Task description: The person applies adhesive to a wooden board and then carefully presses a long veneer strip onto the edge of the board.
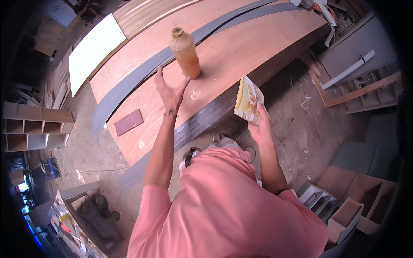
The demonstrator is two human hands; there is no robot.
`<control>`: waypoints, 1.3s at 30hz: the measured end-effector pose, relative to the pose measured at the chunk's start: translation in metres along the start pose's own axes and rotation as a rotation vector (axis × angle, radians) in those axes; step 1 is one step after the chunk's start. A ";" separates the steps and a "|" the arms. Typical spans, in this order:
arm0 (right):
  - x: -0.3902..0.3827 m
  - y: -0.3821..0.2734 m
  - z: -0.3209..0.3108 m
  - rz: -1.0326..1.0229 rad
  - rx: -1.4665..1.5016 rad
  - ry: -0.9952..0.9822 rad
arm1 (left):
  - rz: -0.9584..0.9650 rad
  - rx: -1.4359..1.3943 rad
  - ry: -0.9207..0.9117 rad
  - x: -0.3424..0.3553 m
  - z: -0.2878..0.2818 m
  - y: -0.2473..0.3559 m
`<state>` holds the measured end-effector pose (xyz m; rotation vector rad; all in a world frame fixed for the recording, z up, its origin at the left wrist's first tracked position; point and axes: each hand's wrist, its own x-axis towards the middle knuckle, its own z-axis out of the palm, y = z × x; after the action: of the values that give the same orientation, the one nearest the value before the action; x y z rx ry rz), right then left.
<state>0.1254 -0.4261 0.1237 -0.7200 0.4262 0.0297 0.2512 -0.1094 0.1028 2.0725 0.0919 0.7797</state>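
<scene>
Workshop counter (241,51) is carrying a stained bottle (186,53), standing upright, probably light, squeezable, maybe tacky; mid-body is looking best for holding. My right hand (260,127) is gripping a stiff-looking, smeared pad (246,101) low down; left hand (172,92) is hovering spread, empty, near the bottle.

You wear a loose, salmon-pink cloth shirt (245,202), plain across its front and bunched into soft folds at its far hem. The shirt's short left sleeve (152,206) and short right sleeve (301,210) leave your forearms bare. Just beyond the shirt's hem shows your pale, whitish, creased legwear (232,144); farther from the shirt sits a dark piece of footwear (223,136), mostly hidden.
</scene>
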 end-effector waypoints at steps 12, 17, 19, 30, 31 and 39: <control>-0.003 -0.066 -0.063 -0.010 0.012 0.070 | -0.431 0.026 0.520 0.039 0.159 0.053; 0.007 -0.065 -0.070 0.025 0.052 0.025 | -0.455 0.034 0.503 0.061 0.157 0.040; 0.015 -0.069 -0.064 0.044 0.051 -0.019 | -0.352 0.032 0.453 0.058 0.143 0.029; 0.069 -0.093 -0.001 0.181 0.007 -0.306 | 0.120 0.448 -0.562 0.019 -0.058 0.099; 0.074 -0.088 0.008 0.204 0.002 -0.335 | 0.120 0.534 -0.642 0.017 -0.073 0.111; 0.080 -0.011 0.048 0.530 -0.044 -0.461 | -0.116 0.915 -1.010 -0.002 -0.156 0.154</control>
<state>0.2175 -0.4129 0.1315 -0.6032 0.1626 0.6932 0.1286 -0.0893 0.2839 3.0346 -0.0046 -0.5753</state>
